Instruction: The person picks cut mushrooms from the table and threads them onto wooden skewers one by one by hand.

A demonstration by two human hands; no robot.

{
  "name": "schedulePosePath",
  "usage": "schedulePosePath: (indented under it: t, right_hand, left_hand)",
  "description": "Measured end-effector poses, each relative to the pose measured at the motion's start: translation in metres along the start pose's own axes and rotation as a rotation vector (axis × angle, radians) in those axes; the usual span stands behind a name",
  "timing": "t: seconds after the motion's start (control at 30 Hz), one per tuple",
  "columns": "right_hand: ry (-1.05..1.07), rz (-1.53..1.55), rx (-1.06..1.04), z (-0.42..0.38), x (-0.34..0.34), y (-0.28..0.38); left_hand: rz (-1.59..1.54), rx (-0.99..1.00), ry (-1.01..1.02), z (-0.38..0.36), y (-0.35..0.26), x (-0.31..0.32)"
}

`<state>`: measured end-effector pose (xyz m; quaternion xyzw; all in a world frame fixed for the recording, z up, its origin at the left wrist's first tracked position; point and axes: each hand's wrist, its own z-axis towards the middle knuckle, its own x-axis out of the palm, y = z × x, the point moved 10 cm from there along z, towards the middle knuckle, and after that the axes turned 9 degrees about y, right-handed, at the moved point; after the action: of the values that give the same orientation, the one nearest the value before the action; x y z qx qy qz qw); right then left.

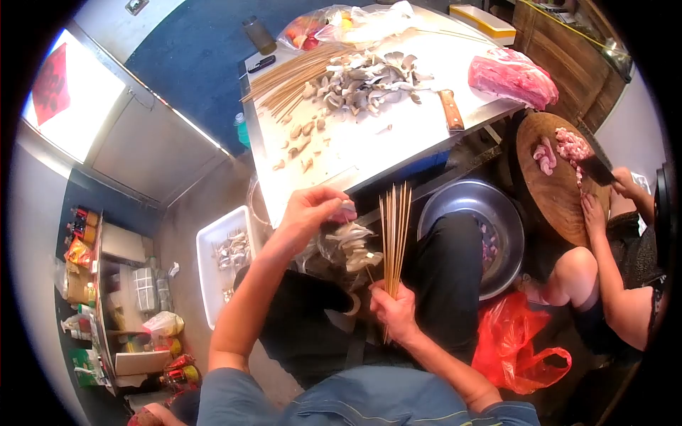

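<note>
In the head view my right hand (395, 311) is closed around a bundle of thin bamboo skewers (395, 234). It also grips the lower end of one separate skewer that leans left and is threaded with pale mushroom pieces (357, 248). My left hand (312, 215) is closed at the top of that mushroom skewer, pinching a small pinkish piece of meat (345, 211) between thumb and fingers. The skewer's tip is hidden. A white tray (202, 248) with finished-looking mushroom skewers (233, 250) stands on the floor left of my left forearm.
A white table (341, 153) ahead bears oyster mushrooms (366, 82), loose skewers (284, 82), a cleaver's wooden handle (450, 111) and raw meat (513, 77). A metal basin (508, 213) and red plastic bag (515, 341) lie right. Beside them, another person chops meat on a round board (550, 188).
</note>
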<state>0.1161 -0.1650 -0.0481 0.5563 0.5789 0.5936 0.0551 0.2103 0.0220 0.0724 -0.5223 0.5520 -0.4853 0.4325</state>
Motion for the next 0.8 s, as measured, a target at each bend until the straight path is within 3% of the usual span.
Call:
schedulePosePath:
  t: [0.47,0.8]
  right_hand:
    - [0.017,0.014,0.004,-0.004,0.001,0.0]
    - [0.007,-0.008,0.05,-0.005,-0.003,-0.007]
  left_hand:
    - [-0.136,0.098,-0.038,-0.018,-0.003,0.008]
    - [-0.095,0.01,-0.147,-0.031,0.035,0.009]
